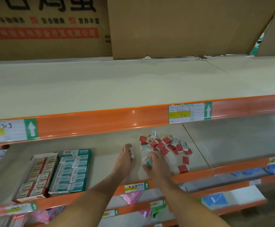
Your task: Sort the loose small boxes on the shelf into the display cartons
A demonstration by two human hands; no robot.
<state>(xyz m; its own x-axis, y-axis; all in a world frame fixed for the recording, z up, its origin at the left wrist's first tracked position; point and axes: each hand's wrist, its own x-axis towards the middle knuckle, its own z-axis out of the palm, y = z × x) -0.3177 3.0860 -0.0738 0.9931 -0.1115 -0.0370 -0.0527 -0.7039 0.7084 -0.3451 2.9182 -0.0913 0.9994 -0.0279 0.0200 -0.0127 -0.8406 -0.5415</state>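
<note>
Here, on the left of the shelf [104, 163], two display cartons lie side by side: a red carton [35, 176] and, touching it, a teal carton [72, 171], both filled with rows of small boxes. Next, the left hand [125, 158] has curled fingers and pinches something small and white. The right hand [155, 163] grips a few teal and white boxes [147, 161]. Behind it and to the right, the loose pile of red and teal boxes [165, 144] lies scattered on the shelf.
</note>
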